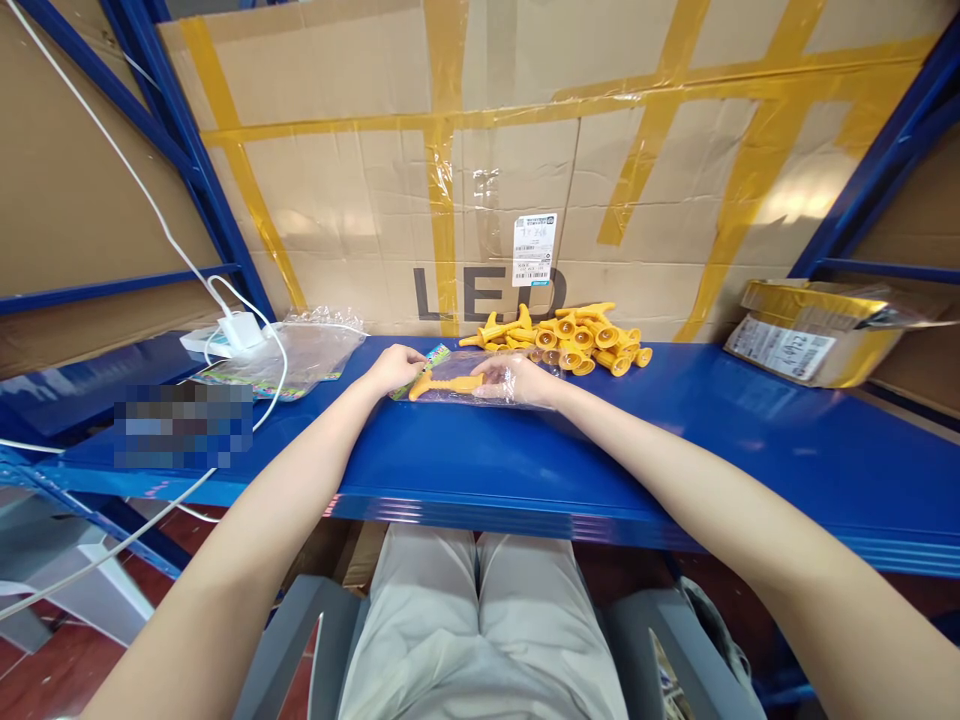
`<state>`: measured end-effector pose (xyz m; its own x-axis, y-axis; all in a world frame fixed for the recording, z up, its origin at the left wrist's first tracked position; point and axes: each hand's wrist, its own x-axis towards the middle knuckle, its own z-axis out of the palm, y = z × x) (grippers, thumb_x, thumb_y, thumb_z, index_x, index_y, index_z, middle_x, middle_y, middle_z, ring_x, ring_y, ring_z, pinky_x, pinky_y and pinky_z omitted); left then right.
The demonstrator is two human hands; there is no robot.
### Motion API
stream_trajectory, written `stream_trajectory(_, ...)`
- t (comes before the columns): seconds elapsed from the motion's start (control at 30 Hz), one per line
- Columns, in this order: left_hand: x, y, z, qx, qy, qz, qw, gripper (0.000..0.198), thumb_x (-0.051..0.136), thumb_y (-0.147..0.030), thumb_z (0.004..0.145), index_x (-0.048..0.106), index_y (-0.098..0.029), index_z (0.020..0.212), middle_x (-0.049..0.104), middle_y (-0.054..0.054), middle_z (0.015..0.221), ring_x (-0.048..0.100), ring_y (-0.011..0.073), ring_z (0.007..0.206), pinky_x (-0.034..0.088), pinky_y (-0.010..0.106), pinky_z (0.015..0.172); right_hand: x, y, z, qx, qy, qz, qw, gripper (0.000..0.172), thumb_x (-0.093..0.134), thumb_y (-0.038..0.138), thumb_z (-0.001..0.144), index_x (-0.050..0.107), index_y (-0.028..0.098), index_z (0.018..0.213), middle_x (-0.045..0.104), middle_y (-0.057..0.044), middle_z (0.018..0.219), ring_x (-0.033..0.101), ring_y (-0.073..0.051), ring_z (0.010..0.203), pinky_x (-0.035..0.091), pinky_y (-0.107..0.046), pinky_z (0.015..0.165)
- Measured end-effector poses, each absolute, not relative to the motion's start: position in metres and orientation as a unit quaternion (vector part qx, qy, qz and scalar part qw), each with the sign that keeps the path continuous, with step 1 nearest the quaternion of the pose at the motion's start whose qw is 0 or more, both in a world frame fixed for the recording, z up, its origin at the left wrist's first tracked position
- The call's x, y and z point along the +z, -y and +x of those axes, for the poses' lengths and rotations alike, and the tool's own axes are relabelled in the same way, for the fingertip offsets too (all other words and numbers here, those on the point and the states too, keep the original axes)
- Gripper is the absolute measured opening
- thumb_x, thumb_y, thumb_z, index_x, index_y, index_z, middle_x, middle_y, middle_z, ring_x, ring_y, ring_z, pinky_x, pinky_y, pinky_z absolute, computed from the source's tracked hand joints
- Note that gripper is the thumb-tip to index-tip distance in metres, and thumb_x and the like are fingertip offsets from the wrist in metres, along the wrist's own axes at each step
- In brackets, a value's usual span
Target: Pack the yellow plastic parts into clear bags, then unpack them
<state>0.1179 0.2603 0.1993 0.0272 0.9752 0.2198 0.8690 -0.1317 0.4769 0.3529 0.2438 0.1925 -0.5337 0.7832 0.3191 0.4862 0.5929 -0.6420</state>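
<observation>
Your left hand [396, 368] has its fingers drawn together on the bright printed end of a clear bag [491, 401], near the back of the blue bench [465, 460]. Your right hand [521, 380] holds the end of a yellow piece [448, 384] in a narrow grip, with clear film over the fingers. That piece lies lengthwise between your two hands, its hooked end toward the left one. Just behind your right hand is a heap of yellow pieces [592, 338], near the large taped carton [360, 220]. Beyond your left hand lie more clear bags [311, 358], beside a white plug [241, 333]
</observation>
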Motion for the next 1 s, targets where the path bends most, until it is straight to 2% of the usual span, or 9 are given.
stream_trajectory(0.13, 0.202, -0.257, 0.121, 0.287, -0.662, 0.679, 0.138, 0.03, 0.057, -0.011, 0.073, 0.075, -0.015, 0.097, 0.074, 0.004, 0.101, 0.068, 0.0217, 0.096, 0.05, 0.025, 0.086, 0.191, -0.246, 0.354, 0.247, 0.844, -0.373, 0.297, 0.031, 0.072, 0.027, 0.071, 0.07, 0.014, 0.099, 0.068, -0.004, 0.083, 0.062, -0.016, 0.076, 0.048, -0.03, 0.074)
stream_trajectory(0.33, 0.198, -0.259, 0.118, 0.346, -0.661, 0.636, 0.198, 0.038, 0.07, -0.014, 0.062, 0.074, -0.015, 0.1, 0.074, 0.004, 0.097, 0.068, 0.0223, 0.094, 0.052, 0.024, 0.08, 0.193, -0.243, 0.354, 0.224, 0.844, -0.396, 0.284, 0.031, 0.07, 0.025, 0.074, 0.07, 0.012, 0.102, 0.07, -0.008, 0.093, 0.065, -0.02, 0.085, 0.049, -0.033, 0.08)
stream_trajectory(0.53, 0.202, -0.259, 0.118, 0.382, -0.66, 0.587, 0.273, 0.057, 0.079, -0.014, 0.051, 0.071, -0.014, 0.108, 0.074, 0.003, 0.08, 0.069, 0.0192, 0.071, 0.053, 0.021, 0.061, 0.199, -0.238, 0.356, 0.19, 0.848, -0.421, 0.258, 0.033, 0.07, 0.026, 0.076, 0.068, 0.014, 0.107, 0.068, -0.011, 0.108, 0.063, -0.024, 0.099, 0.048, -0.035, 0.088)
stream_trajectory(0.63, 0.204, -0.256, 0.12, 0.395, -0.655, 0.576, 0.29, 0.062, 0.078, -0.01, 0.052, 0.068, -0.013, 0.114, 0.074, 0.003, 0.076, 0.068, 0.0174, 0.062, 0.053, 0.021, 0.057, 0.198, -0.238, 0.357, 0.19, 0.848, -0.432, 0.24, 0.042, 0.072, 0.028, 0.074, 0.066, 0.013, 0.112, 0.068, -0.011, 0.105, 0.063, -0.023, 0.096, 0.048, -0.034, 0.086)
stream_trajectory(0.8, 0.202, -0.26, 0.117, 0.419, -0.638, 0.561, 0.32, 0.06, 0.076, -0.008, 0.056, 0.067, -0.012, 0.115, 0.074, 0.005, 0.08, 0.067, 0.0155, 0.06, 0.052, 0.02, 0.054, 0.191, -0.248, 0.358, 0.227, 0.843, -0.395, 0.287, 0.038, 0.072, 0.029, 0.073, 0.067, 0.014, 0.108, 0.068, -0.007, 0.098, 0.063, -0.021, 0.091, 0.048, -0.034, 0.084)
stream_trajectory(1.0, 0.197, -0.268, 0.11, 0.455, -0.607, 0.528, 0.382, 0.057, 0.083, -0.016, 0.052, 0.069, -0.011, 0.107, 0.074, 0.007, 0.082, 0.067, 0.0163, 0.062, 0.053, 0.023, 0.056, 0.184, -0.256, 0.357, 0.343, 0.802, -0.377, 0.312, 0.047, 0.074, 0.029, 0.071, 0.065, 0.011, 0.113, 0.068, -0.007, 0.09, 0.063, -0.019, 0.082, 0.051, -0.036, 0.082)
